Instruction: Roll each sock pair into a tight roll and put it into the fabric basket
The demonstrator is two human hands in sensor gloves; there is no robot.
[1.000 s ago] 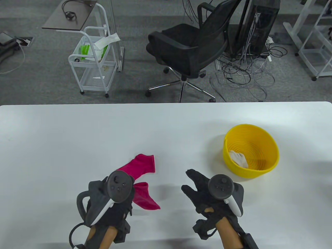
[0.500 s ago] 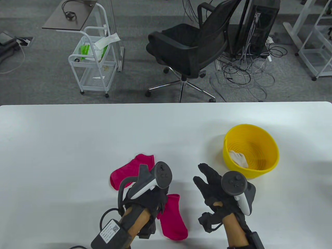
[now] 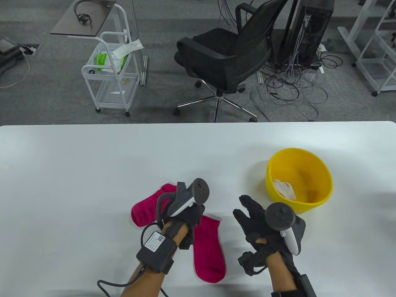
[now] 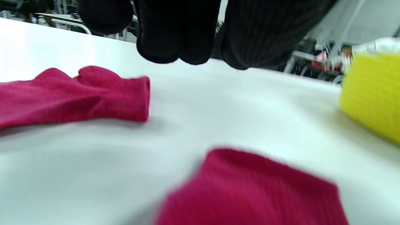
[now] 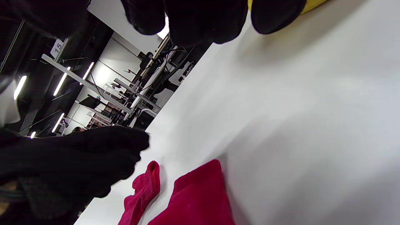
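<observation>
On the white tabletop (image 3: 77, 173), directly under and beside my left hand (image 3: 185, 213), lie two magenta socks, both flat and unrolled. The nearer sock (image 3: 208, 249) runs lengthwise from just right of that hand's wrist back toward me; its cuff end shows, blurred, at the bottom of the left wrist view (image 4: 250, 190). The farther sock (image 3: 147, 208) lies to the left of the same hand, partly hidden beneath the tracker (image 3: 198, 193) strapped to the hand's back; in the left wrist view (image 4: 72, 95) it rests flat and apart from the nearer sock, with bare tabletop between them.

Left grip: the fingertips (image 4: 162, 47) hang above the tabletop, over the gap between the socks, and hold nothing; the fingers are relaxed. I see no contact with either sock in the wrist view.

Right grip: my right hand (image 3: 260, 225) hovers to the right of the nearer sock, fingers spread and straight, grasping nothing. In the right wrist view both socks appear low in the picture, the nearer (image 5: 197, 200) and the farther (image 5: 142, 190).

Beyond the right hand, up and to its right, stands the yellow basket (image 3: 321, 182), upright, with a rolled white sock pair (image 3: 286, 189) lying inside against its left wall. The basket's side appears at the right edge of the left wrist view (image 4: 372, 97).

Behind the tabletop, on the grey floor, stand a black office chair (image 3: 225, 58) and a white wire cart (image 3: 111, 74).
</observation>
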